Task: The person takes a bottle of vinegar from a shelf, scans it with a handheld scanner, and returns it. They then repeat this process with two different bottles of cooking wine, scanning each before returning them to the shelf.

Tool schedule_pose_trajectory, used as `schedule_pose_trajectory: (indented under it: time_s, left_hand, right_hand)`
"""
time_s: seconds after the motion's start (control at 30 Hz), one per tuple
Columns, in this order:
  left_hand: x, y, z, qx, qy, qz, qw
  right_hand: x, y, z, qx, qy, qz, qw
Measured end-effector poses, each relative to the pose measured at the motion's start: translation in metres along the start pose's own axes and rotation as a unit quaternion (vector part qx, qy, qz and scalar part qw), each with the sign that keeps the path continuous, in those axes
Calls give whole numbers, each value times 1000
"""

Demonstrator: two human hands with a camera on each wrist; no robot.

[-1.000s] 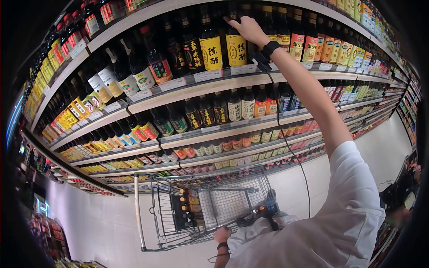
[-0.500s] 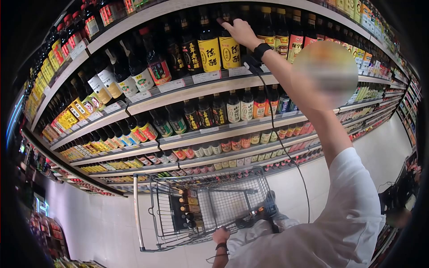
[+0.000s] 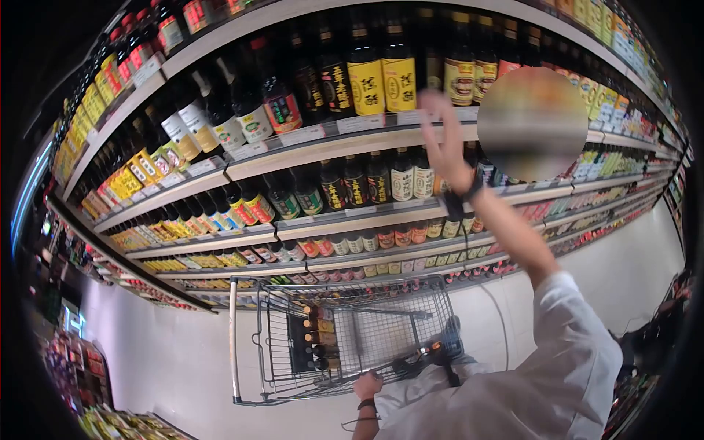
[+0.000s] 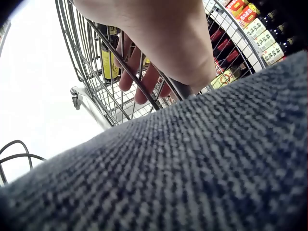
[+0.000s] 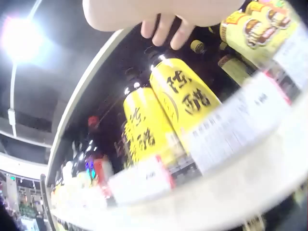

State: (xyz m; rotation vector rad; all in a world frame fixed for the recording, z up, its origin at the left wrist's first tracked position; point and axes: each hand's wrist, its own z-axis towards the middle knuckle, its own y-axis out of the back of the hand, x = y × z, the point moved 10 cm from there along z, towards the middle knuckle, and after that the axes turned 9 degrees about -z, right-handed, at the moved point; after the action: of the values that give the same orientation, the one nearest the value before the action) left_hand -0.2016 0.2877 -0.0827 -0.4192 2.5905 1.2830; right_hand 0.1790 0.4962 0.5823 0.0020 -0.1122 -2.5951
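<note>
My right hand (image 3: 444, 143), blurred, is in front of the upper shelf edge with its fingers extended and nothing in them. Just left of it, two dark vinegar bottles with yellow labels, a left one (image 3: 366, 84) and a right one (image 3: 399, 81), stand side by side. The right wrist view shows the same pair close up, with fingertips (image 5: 180, 36) above the nearer bottle (image 5: 183, 91). Low in the head view, my left hand (image 3: 368, 384) grips the rim of a wire shopping cart (image 3: 233, 345); its fingers hang over the bar inside the wires.
Several bottles (image 3: 320, 337) lie in the cart's handle end. Shelves of bottles rise beyond it, with price tags (image 3: 361, 123) along the edges. A darker slot with a bottle set back (image 3: 433, 70) lies right of the yellow pair. Cables hang by both wrists.
My right hand first shifted the right yellow-labelled bottle left against its neighbour, then let go and dropped down away from the shelf. The left hand has stayed on the cart.
</note>
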Motion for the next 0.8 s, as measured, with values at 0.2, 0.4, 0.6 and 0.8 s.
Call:
schedule_pose_trajectory:
  time_s: [0.2,0.4,0.6,0.8]
  left_hand:
    - [33,-37,43,4,-99,-232,968]
    - [115,37,124,-183,-239,-74,951]
    - [253,105,106,-408,141,-520,737]
    - [234,84,128,-293,228,-345,862]
  right_hand:
    - [4,-5,-575,692,-37,-6,721]
    - [123,147,-792,823,-13,-146,548]
    - [132,123,-715,781,-239,-194,543]
    - [129,115,-711,730,-273,-197,594]
